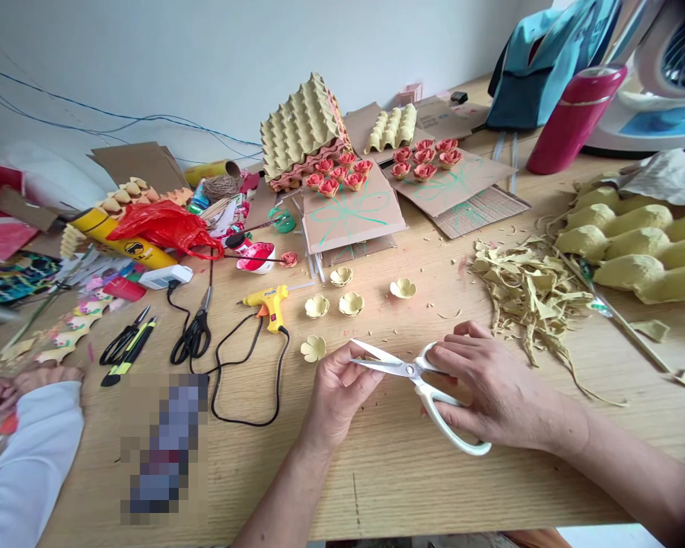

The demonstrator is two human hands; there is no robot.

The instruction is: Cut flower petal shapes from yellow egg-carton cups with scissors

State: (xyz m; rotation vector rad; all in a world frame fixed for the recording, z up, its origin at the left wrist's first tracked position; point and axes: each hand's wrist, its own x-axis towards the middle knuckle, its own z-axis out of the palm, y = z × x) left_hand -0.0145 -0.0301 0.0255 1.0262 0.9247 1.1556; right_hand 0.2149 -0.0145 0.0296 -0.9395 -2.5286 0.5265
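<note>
Desk: light tan, wood-grain pattern.
Scissors, 5 o'clock: white handles, silver blades.
Scraps, 3 o'clock: pale yellow.
Flask, 2 o'clock: deep magenta.
Cardboard, 12 o'clock: brown, green looping lines; roses coral red.
Tray stack, 11 o'clock: cream over pink.
Plastic bag, 9 o'clock: bright red.
Glue gun, 8 o'clock: yellow, orange trigger.

Scissors — glossy white plastic handles, shiny metal blades; tabletop — smooth wood.
</note>
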